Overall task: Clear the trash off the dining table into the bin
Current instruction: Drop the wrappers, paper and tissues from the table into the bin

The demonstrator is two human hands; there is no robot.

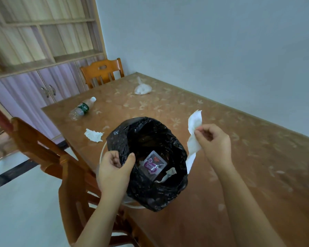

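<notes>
A white bin lined with a black bag [150, 189] is held over the table's near-left edge. My left hand [114, 172] grips the bag's rim on the left side. Just right of the bin's opening, my right hand [214, 145] pinches a white tissue [194, 138] that hangs down. Inside the bin lie a purple wrapper [154, 164] and a scrap of white paper [170, 172]. On the dining table [239, 175] remain a crumpled tissue [94, 134], an empty plastic bottle [82, 109] lying on its side, and a white plastic bag [142, 88].
A wooden chair [66, 168] stands at the table's left edge below the bin, another chair [102, 72] at the far end. A cabinet with purple doors [43, 86] lines the left wall. A pale wall runs along the table's right side.
</notes>
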